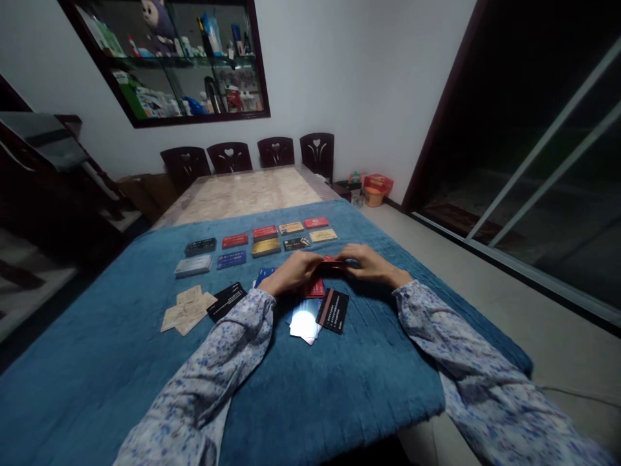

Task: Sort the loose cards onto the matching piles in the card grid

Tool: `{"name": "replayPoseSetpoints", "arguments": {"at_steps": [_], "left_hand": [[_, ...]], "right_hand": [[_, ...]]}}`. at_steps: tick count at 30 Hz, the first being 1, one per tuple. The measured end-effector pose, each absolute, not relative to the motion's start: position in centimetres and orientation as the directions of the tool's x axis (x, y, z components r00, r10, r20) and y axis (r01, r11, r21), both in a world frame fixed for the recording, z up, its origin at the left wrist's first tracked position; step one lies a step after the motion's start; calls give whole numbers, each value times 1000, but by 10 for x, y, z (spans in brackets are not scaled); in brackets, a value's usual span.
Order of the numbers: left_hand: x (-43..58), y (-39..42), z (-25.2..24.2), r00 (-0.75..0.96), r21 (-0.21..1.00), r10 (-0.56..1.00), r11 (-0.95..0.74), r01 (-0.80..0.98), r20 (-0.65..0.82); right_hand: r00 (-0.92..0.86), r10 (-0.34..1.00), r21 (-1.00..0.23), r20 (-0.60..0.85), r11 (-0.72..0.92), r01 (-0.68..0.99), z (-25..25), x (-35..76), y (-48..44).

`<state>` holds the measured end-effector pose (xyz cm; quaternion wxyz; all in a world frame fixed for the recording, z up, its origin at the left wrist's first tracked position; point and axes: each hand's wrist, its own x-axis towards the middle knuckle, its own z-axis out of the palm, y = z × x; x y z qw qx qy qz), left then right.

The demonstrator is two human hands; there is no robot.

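Between them, my left hand [297, 270] and my right hand [367, 262] grip a small stack of red cards [334, 263] edge-on, just above the cloth. Loose red cards [316, 288] lie beneath my left hand, and a blue card [264, 276] shows beside it. Closer to me are a shiny pale card [306, 320] with glare on it and a black card [333, 310] with a stripe. To the left, black cards [227, 300] overlap next to a loose group of beige cards [188, 309]. My fingertips partly hide the stack.
Beyond my hands stand two rows of sorted card stacks, among them a gold stack [266, 247], a white stack [193, 266] and a purple-blue stack [231, 259]. A blue cloth [339, 382] covers the near table. Dark chairs [317, 154] line the far end.
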<state>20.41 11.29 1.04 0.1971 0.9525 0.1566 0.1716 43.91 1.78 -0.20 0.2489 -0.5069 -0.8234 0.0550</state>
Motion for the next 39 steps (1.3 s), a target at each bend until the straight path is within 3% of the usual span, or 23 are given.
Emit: {"name": "replayPoseSetpoints", "arguments": {"at_steps": [13,22,32,39], "left_hand": [[206,124,-4,846,447,418,-859,249,331],[209,122,-14,818,442,468,-845,303,334],[213,123,-25,793,410,417,-881,235,443],[216,125,-29,756,411,466,-866,284,459]], "right_hand": [[-205,909,-358,362,339,870,-14,442,23],[-102,935,-296,338,209,932,-18,434,22],[-79,891,-298,448,231,926,-35,431,27],[-131,856,-354,501,341,871,-38,432,33]]}}
